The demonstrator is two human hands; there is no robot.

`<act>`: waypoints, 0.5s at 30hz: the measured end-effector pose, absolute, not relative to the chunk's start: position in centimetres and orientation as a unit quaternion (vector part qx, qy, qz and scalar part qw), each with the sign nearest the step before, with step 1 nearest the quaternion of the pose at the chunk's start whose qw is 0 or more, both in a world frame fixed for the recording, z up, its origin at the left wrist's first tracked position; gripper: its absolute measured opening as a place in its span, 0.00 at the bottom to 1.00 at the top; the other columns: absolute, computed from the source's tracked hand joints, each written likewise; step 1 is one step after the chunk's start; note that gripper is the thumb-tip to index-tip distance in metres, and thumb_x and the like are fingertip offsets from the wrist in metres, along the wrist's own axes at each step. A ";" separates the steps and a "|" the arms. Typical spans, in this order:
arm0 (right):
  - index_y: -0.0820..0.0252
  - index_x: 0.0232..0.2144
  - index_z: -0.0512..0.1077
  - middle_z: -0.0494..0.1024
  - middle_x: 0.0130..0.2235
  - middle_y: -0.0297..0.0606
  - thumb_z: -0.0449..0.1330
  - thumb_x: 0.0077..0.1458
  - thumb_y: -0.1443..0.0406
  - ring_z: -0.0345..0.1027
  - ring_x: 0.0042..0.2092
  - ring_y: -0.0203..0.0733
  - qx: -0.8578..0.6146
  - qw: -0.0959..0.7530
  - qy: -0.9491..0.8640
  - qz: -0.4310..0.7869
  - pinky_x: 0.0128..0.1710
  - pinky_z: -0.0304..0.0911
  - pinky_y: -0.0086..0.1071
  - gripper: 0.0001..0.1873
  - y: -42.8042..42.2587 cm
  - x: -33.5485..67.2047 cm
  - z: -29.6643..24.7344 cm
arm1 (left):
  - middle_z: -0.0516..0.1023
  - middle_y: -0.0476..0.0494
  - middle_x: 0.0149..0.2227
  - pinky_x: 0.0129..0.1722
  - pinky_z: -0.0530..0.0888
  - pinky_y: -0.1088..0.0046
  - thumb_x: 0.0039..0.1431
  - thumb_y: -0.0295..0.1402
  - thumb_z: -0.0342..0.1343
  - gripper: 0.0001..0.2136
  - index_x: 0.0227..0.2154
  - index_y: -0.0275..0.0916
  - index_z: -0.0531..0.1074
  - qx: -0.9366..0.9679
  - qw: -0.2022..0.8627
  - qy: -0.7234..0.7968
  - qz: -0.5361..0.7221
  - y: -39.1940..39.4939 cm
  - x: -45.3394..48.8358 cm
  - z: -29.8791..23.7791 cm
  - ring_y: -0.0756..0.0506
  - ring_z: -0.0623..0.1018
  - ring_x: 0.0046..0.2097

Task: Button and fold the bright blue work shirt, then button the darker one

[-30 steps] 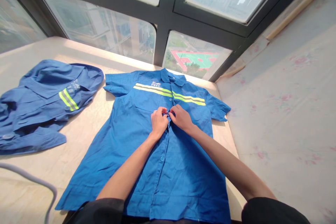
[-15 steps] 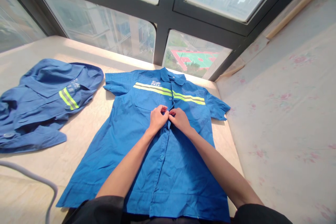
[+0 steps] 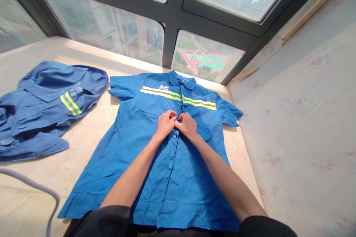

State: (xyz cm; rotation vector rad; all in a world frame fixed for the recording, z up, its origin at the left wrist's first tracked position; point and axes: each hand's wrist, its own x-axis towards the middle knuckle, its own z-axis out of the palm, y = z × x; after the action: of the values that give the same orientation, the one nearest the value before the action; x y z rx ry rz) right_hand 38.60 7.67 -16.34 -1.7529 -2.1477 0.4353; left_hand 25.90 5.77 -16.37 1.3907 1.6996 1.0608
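Fingers [image 3: 170, 113] pinch blue shirt [image 3: 179, 159]; chest print [image 3: 165, 87] unreadable

Other blue garment [image 3: 41, 118]: rumpled, your left
Grey cord [image 3: 33, 184]: your near left
Window frame [image 3: 172, 18]: far, facing you
Floral wall [image 3: 300, 129]: your right
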 end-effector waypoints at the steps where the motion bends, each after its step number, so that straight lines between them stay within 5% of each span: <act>1: 0.58 0.31 0.72 0.73 0.36 0.34 0.60 0.53 0.58 0.63 0.36 0.34 -0.613 0.167 -0.758 0.149 0.31 0.48 0.27 0.10 7.7 38.6 -16.4 | 0.81 0.45 0.41 0.49 0.75 0.68 0.57 0.26 0.54 0.09 0.39 0.40 0.74 0.536 0.343 0.656 0.407 5.8 25.9 -16.3 0.45 0.79 0.45; 15: 0.60 0.29 0.70 0.73 0.33 0.34 0.59 0.54 0.62 0.63 0.34 0.34 -0.548 0.217 -0.803 0.083 0.32 0.50 0.27 0.07 7.8 39.2 -17.9 | 0.82 0.46 0.38 0.48 0.74 0.69 0.56 0.27 0.54 0.11 0.41 0.41 0.74 0.526 0.341 0.660 0.415 5.6 25.9 -16.1 0.46 0.81 0.43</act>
State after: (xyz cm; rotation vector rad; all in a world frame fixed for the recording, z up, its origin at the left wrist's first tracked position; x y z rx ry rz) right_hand 39.21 7.84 -17.86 -1.5192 -2.2248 0.2295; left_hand 25.89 5.59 -16.13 1.3682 1.7167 1.0787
